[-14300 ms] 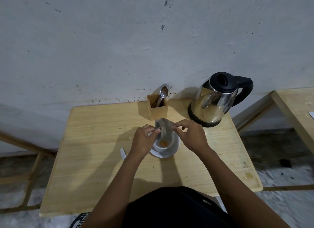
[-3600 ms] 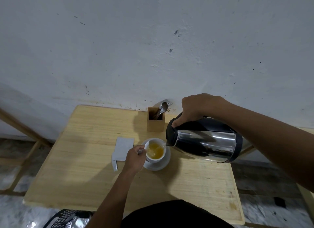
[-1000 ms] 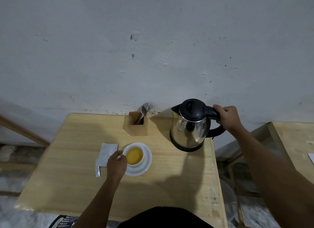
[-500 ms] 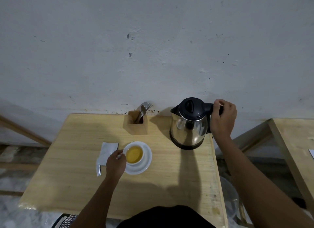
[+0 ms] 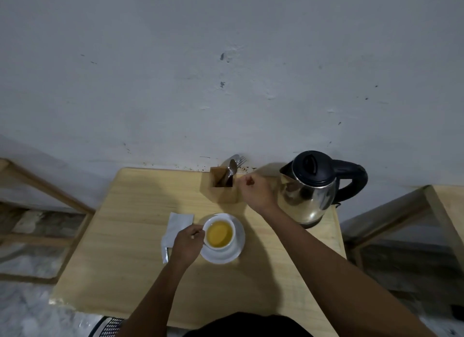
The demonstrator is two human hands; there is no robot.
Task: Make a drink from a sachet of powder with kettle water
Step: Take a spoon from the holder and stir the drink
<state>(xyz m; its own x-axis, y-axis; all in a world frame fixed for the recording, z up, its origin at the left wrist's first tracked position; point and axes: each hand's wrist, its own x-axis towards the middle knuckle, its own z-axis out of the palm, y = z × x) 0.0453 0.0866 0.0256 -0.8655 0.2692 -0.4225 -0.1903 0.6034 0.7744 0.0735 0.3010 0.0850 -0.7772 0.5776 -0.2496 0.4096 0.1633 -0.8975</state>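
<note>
A pale wooden table (image 5: 130,236) stands against a grey-white wall (image 5: 226,72) that has small dark marks. At the back right of the table stands the kettle (image 5: 311,188), upright, with a shiny steel body, a black lid and a black handle that points to the right. Left of it, at the wall, a small wooden holder (image 5: 223,188) carries a spoon (image 5: 232,169) and a fork, which lean toward the wall.

In the middle of the table a white saucer (image 5: 238,246) carries a white cup (image 5: 220,232). The cup is filled with a clear yellow-orange drink, quite near to the rim. Just left of the saucer lies the empty sachet (image 5: 177,227), flat, silver-white, with a torn strip at its near end.

The left hand (image 5: 187,243) is closed on the left side of the cup; the fingers (image 5: 198,232) touch its wall, where the handle is probably hidden. The right hand (image 5: 256,192) hovers between the holder and the kettle, loosely curled, holding nothing, with the fingertips near to the holder's right edge.
</note>
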